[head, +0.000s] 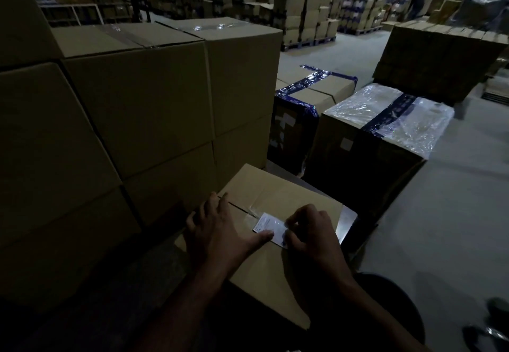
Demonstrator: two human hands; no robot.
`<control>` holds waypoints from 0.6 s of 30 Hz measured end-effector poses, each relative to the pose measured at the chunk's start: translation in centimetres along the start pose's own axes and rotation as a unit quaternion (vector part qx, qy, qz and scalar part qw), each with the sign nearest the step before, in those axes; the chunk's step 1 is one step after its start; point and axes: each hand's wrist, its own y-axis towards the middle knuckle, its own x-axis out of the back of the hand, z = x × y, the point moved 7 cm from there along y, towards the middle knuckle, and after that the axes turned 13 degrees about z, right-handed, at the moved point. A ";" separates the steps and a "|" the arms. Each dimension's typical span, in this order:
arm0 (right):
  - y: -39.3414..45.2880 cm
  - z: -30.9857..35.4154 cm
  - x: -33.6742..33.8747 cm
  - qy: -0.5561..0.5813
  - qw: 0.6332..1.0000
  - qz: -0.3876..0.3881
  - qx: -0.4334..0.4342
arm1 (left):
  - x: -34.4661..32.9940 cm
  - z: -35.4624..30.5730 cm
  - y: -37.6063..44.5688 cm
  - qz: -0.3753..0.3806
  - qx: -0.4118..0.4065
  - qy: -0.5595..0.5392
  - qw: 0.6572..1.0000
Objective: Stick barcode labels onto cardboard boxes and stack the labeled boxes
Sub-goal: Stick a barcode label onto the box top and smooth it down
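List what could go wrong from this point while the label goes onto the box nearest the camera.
The label lies across the taped seam of the box, so it might crease or lift there. The right hand pinches one end while the left hand presses with its thumb, so it could go on skewed. The dim light may hide wrinkles.

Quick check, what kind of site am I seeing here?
Most likely a warehouse: palletised carton stacks fill the dim background, a wall of plain boxes stands at left, and both hands press a label onto a cardboard box.
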 end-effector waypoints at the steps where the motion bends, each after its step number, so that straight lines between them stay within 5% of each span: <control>1: -0.2 0.2 0.0 -0.018 1.000 -0.012 -0.004 | 0.0 0.0 0.0 0.001 0.001 0.001 1.000; 7: 0.0 0.0 1.1 0.076 0.997 -0.015 0.017 | 0.1 -0.2 -0.1 0.010 0.004 -0.004 1.000; 13: -3.2 0.1 0.1 -0.058 0.990 -0.120 -0.035 | 0.6 -0.4 -0.3 0.012 0.004 -0.010 1.000; 18: -3.1 0.5 -0.1 -0.057 0.991 -0.120 -0.015 | 0.7 0.3 -0.6 0.002 0.024 -0.021 0.999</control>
